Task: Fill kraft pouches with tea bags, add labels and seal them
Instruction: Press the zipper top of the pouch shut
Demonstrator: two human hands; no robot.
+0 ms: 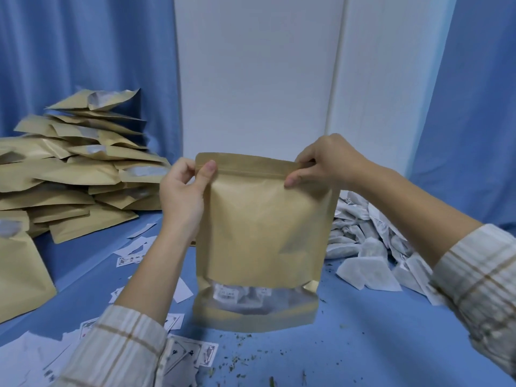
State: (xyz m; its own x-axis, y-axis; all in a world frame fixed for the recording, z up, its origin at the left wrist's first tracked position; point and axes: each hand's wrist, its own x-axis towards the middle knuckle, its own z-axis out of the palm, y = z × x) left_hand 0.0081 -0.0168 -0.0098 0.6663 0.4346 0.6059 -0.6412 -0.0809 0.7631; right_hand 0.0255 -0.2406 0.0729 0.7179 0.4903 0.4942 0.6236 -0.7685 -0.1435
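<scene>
A kraft pouch [262, 227] stands upright in the middle, held just above the blue table. Tea bags and a label show through its clear window [245, 298] near the bottom. My left hand [183, 192] pinches the top left corner of the pouch at its zip strip. My right hand [325, 162] pinches the top right corner, thumb in front, fingers behind. The top edge of the pouch looks flat and closed.
A tall heap of kraft pouches [75, 169] fills the left side. White tea bags [374, 252] are piled on the right. Paper labels [131, 259] lie scattered at front left. Loose tea crumbs [237, 358] dot the blue table [363, 344]. Blue curtains hang behind.
</scene>
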